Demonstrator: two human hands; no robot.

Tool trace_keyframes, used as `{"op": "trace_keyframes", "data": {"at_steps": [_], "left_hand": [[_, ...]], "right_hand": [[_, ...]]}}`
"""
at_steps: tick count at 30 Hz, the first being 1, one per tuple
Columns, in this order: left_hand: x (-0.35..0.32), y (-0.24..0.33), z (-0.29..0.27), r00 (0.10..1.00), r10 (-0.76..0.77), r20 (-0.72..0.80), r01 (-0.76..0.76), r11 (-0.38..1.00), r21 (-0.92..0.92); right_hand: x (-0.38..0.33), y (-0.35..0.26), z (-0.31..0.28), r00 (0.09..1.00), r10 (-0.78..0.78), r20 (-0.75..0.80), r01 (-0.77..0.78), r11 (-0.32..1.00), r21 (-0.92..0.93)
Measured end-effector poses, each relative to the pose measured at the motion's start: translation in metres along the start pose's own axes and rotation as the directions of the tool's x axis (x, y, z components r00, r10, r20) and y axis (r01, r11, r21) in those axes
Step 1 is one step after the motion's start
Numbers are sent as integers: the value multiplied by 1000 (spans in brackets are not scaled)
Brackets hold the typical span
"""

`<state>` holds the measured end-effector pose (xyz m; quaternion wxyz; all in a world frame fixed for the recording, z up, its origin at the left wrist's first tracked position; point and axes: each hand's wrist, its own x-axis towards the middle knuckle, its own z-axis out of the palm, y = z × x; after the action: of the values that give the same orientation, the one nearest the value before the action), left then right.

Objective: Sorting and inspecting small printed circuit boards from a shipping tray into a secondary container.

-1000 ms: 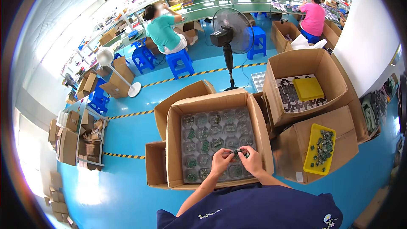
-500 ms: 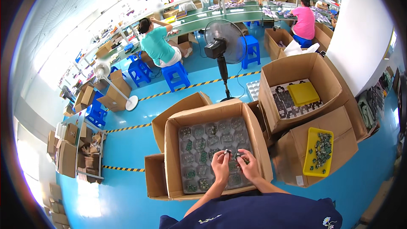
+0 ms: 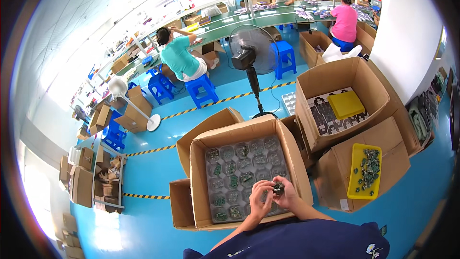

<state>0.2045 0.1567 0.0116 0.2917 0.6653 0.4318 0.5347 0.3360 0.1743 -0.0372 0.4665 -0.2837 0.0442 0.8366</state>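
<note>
Over the near right part of an open cardboard box [image 3: 298, 172], my two hands meet. My right hand [image 3: 289, 195] is curled around a little cluster of dark green and metallic circuit-board parts [image 3: 278, 189]. My left hand [image 3: 259, 200] is closed, its fingertips drawn together against the parts' left side; what they pinch is hidden. Inside the box, beneath my hands, lies a clear plastic tray [image 3: 224, 163] with rows of rounded pockets, several holding green parts. To the right, a yellow tray [image 3: 356, 182] of similar loose parts rests on a cardboard box [image 3: 330, 175].
A larger open carton [image 3: 342, 74] at the right holds a yellow tray [image 3: 346, 104] over dark and white pieces. Ahead stands a black floor fan [image 3: 249, 62]. Beyond it, people sit on blue stools [image 3: 201, 91] along a green workbench [image 3: 225, 25].
My hands have come closer together and shifted slightly right and down, with the parts now gathered between them. The whole view has tilted a little.
</note>
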Motion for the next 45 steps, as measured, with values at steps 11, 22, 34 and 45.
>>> {"op": "trace_keyframes", "data": {"at_steps": [11,22,34,45], "left_hand": [[87,101,10,678,366,638,-206,927,-313],[224,342,19,-295,33,955,-924,242,-295],[182,286,23,19,442,897,-744,605,-282],[85,-128,-49,903,-397,164,256,805,536]], "right_hand": [[-89,-149,-26,837,-498,-225,529,843,99],[-150,-163,-243,625,-368,-689,678,694,244],[-257,-267,-475,581,-743,-333,479,643,-598],[-99,-157,-287,-29,-858,-513,260,489,-833]]}}
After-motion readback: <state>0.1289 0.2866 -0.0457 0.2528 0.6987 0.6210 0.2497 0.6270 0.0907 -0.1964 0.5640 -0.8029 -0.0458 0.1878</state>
